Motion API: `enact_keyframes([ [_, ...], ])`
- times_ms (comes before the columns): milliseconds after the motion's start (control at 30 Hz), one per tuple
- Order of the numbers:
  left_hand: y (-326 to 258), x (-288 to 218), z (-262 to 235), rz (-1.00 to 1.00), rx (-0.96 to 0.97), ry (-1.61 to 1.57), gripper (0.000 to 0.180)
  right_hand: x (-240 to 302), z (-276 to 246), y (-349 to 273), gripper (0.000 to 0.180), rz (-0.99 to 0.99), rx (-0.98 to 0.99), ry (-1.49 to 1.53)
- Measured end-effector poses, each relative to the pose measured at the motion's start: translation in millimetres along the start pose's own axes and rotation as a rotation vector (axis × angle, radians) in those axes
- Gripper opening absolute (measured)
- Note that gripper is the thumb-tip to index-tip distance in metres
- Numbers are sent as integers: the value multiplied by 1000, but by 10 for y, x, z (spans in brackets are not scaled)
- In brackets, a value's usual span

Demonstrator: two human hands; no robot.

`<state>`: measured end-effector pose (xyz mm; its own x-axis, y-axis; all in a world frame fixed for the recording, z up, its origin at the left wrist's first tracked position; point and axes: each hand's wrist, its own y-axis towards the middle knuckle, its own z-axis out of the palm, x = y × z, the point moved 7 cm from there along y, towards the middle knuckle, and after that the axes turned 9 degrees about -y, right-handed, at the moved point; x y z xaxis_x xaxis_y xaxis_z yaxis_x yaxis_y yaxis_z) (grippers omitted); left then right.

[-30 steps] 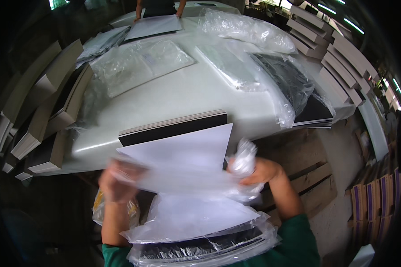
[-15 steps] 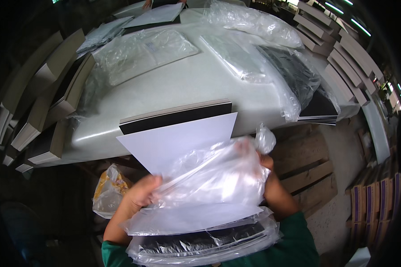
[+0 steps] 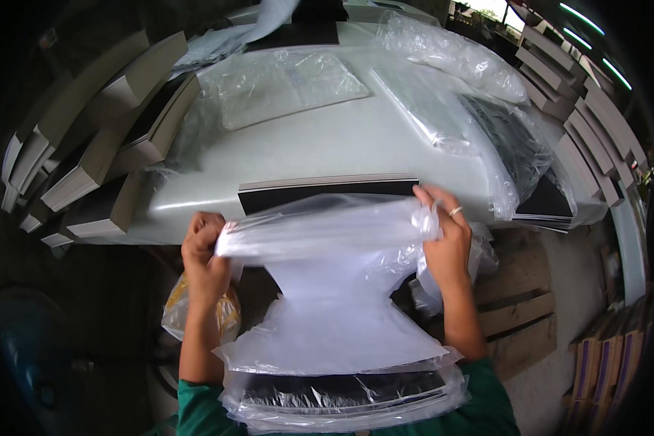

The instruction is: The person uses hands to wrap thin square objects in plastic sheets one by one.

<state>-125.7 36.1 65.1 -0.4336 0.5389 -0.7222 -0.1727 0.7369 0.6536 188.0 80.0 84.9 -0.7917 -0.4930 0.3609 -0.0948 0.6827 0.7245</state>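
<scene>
A clear plastic bag (image 3: 323, 231) is stretched sideways between my two hands at the table's near edge. My left hand (image 3: 205, 251) is closed on its left end, and my right hand (image 3: 447, 236) grips the right end, a ring on one finger. A white sheet (image 3: 327, 280) shows below and through the bag; whether it is inside the bag I cannot tell. Just beyond lies a stack of black boards (image 3: 327, 190) with pale edges. Against my body rest bagged black boards (image 3: 341, 389) with a white sheet or film above them.
Thick stacks of grey boards (image 3: 98, 156) stand on the left, more grey stacks (image 3: 592, 149) on the right. Flat clear bags (image 3: 294, 87) and plastic-covered black boards (image 3: 545, 196) lie on the white table (image 3: 291, 149). Below are a wooden pallet (image 3: 519, 320) and a yellow-and-clear bag (image 3: 200, 309).
Both hands have moved forward and up, spreading the bag wide over the white sheet. A far white sheet has been lifted into a curl. The view has shifted slightly.
</scene>
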Motion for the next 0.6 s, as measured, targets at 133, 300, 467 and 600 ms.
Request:
enact_keyframes([
  [133,-347,193,195,-683,545,-539,11,-255,-196,-366,22,-13,149,408],
  [300,-946,686,441,-1097,533,-898,27,-691,373,-1466,47,1051,720,1839],
  [467,-1715,1534,628,-1428,388,-1107,22,-1277,1243,-2678,32,1372,588,1476],
  [600,-2449,2399,701,-1552,504,-1073,17,-1374,1438,-2841,31,1371,721,1382],
])
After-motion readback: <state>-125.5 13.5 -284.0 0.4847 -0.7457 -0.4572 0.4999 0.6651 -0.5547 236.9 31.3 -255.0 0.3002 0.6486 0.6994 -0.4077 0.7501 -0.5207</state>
